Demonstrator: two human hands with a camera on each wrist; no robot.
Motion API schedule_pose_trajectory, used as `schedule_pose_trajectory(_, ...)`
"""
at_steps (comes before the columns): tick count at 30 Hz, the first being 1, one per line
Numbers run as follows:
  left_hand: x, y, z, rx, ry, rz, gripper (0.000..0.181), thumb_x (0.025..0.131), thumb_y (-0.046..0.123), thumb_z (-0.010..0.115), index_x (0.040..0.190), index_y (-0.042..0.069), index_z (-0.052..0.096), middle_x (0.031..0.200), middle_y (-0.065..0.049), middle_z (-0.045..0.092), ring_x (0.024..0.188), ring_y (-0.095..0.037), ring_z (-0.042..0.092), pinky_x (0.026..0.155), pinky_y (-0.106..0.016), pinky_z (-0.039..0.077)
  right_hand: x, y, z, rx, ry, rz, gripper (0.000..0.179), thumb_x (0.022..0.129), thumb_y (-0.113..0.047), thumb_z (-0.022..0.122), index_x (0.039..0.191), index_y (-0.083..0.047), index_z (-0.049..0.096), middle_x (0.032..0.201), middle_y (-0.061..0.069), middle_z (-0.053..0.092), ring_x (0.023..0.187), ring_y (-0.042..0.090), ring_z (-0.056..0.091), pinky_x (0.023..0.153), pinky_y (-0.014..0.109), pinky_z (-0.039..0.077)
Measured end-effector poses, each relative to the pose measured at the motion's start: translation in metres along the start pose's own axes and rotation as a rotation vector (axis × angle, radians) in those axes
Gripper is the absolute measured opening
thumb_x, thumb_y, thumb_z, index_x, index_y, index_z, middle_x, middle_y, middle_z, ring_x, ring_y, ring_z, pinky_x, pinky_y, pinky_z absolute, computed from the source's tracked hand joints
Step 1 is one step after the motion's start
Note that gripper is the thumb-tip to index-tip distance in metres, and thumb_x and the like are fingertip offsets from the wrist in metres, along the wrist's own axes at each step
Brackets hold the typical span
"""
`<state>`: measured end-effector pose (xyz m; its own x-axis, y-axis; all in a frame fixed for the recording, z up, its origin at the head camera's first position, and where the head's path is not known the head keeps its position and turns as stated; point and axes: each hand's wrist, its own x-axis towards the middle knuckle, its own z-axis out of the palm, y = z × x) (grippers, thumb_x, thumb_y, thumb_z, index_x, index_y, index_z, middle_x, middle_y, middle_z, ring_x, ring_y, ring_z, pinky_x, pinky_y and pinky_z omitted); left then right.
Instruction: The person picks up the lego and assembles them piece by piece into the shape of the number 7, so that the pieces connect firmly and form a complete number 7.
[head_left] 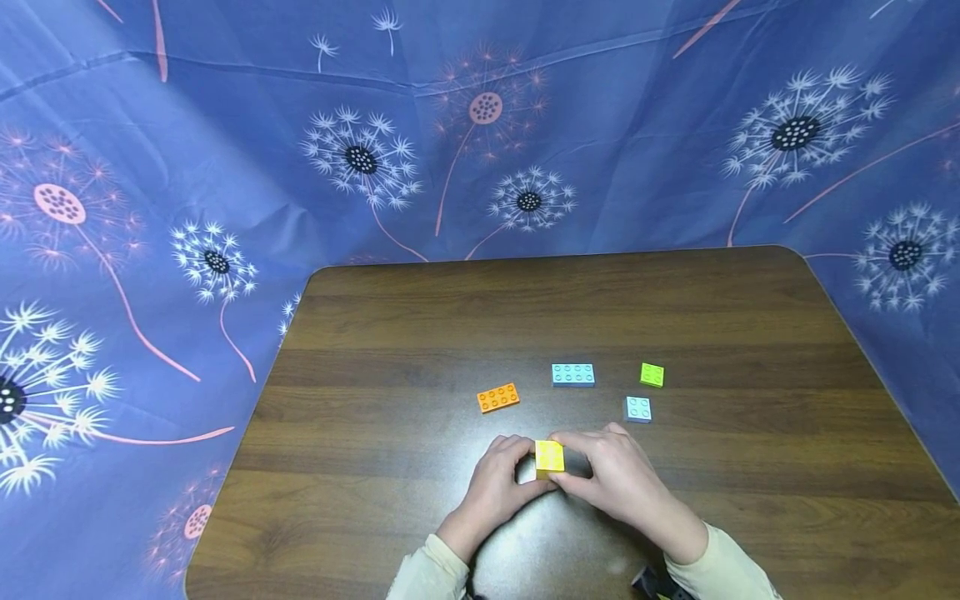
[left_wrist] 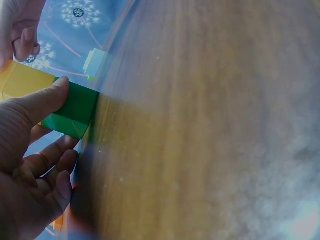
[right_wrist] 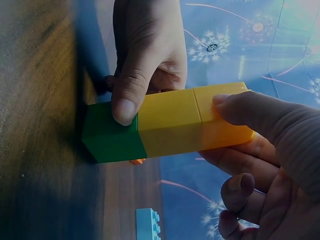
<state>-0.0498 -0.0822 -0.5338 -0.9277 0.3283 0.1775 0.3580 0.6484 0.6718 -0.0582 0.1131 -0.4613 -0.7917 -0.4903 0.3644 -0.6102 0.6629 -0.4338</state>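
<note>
Three toy building bricks are stacked in a short tower between both hands, near the front middle of the table. A green brick [right_wrist: 110,140] forms the base, a yellow brick [right_wrist: 167,125] sits in the middle, and another yellow brick [right_wrist: 225,136] tops it. My left hand [head_left: 495,482] holds the tower low down, its thumb pressed where green meets yellow. From the other side my right hand [head_left: 622,473] pinches the top yellow brick between thumb and fingers. Seen from the head, the upper brick hides the green one.
Beyond the hands, an orange brick [head_left: 498,397] lies at left and a longer light blue brick [head_left: 573,376] in the middle. Small pale blue [head_left: 638,409] and lime green [head_left: 652,375] bricks lie at right. A blue dandelion-print cloth [head_left: 637,200] hangs behind the wooden table [head_left: 360,350].
</note>
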Motion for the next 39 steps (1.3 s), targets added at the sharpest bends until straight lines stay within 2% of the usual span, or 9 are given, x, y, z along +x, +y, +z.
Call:
schedule_pose_trajectory(4,0.000,0.000,0.000,0.002,-0.007,-0.005,0.035,0.075,0.039,0.083,0.101,0.022,0.066,0.096,0.014,0.064,0.089,-0.005,0.052,0.075,-0.021,0.044,-0.001,0.001,0.001,-0.006,0.016,-0.009,0.040,0.063,-0.026,0.088,0.098,-0.015,0.073,0.089,-0.005,0.074,0.077,0.009,0.067,0.064,0.028,0.036)
schedule_pose_trajectory(12,0.000,0.001,0.000,0.014,-0.008,-0.004,0.035,0.076,0.039,0.082,0.101,0.021,0.065,0.096,0.014,0.063,0.088,-0.005,0.052,0.074,-0.021,0.044,0.001,0.002,-0.002,-0.002,-0.051,0.015,0.039,0.067,-0.027,0.087,0.101,-0.013,0.073,0.090,-0.004,0.074,0.080,0.011,0.068,0.066,0.031,0.040)
schedule_pose_trajectory(19,-0.001,0.002,0.000,0.023,0.000,-0.004,0.037,0.075,0.040,0.083,0.102,0.020,0.066,0.097,0.013,0.064,0.089,-0.005,0.053,0.075,-0.021,0.044,0.000,0.001,-0.002,-0.009,-0.051,0.019,0.040,0.067,-0.028,0.087,0.102,-0.013,0.073,0.093,-0.003,0.074,0.083,0.012,0.068,0.066,0.030,0.039)
schedule_pose_trajectory(27,-0.003,0.002,-0.003,-0.010,-0.019,-0.006,0.048,0.075,0.041,0.083,0.113,0.018,0.064,0.106,0.012,0.064,0.100,-0.006,0.054,0.085,-0.026,0.046,0.000,0.001,-0.003,-0.001,-0.057,0.016,0.039,0.068,-0.026,0.087,0.103,-0.013,0.073,0.093,-0.003,0.074,0.084,0.012,0.068,0.067,0.031,0.041)
schedule_pose_trajectory(39,-0.006,0.007,-0.011,-0.090,0.026,0.071,0.053,0.077,0.035,0.083,0.121,0.019,0.059,0.112,0.010,0.063,0.105,-0.010,0.055,0.090,-0.028,0.045,0.000,0.000,-0.004,0.001,-0.063,0.025,0.038,0.070,-0.028,0.086,0.102,-0.015,0.073,0.094,-0.005,0.074,0.084,0.011,0.068,0.065,0.029,0.038)
